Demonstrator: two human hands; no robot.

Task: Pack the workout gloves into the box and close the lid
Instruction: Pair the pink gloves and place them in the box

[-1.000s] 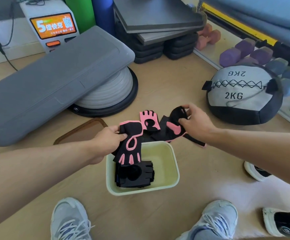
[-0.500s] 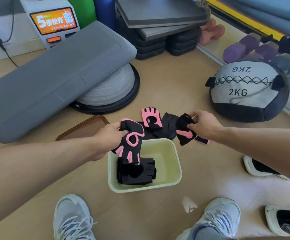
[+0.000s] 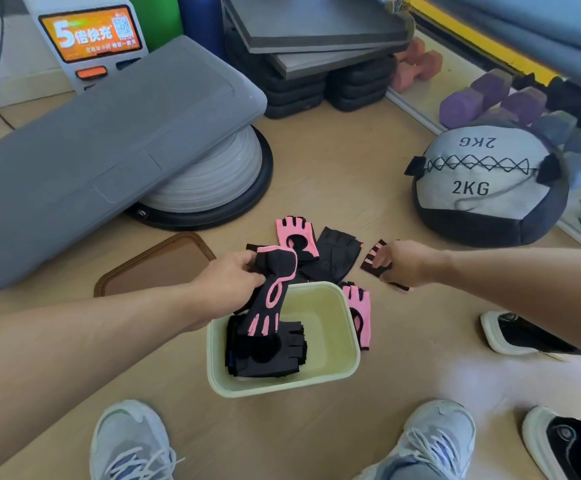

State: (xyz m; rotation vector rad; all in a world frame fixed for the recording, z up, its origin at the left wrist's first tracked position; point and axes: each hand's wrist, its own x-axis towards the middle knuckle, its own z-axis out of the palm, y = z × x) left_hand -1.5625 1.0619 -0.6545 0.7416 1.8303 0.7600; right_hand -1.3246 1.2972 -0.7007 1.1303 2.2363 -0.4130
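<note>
A: Where are your hands?

B: Your left hand [image 3: 228,282] is closed around a black and pink glove [image 3: 272,292]. The glove hangs down, and its finger end is over the black gloves [image 3: 265,351] that lie in the left part of the green box [image 3: 317,381].

A: And your right one?

B: Your right hand [image 3: 401,263] is on the floor [image 3: 351,161], just right of the pile, and it grips a small black glove with pink stripes [image 3: 372,259].

A: What is not packed yet?

B: A pink glove [image 3: 296,235] and a black glove [image 3: 337,251] lie behind the box. One more pink glove [image 3: 360,315] lies against its right wall. The brown lid [image 3: 157,263] lies flat on the floor, to the left of the box, so the box is open.
</note>
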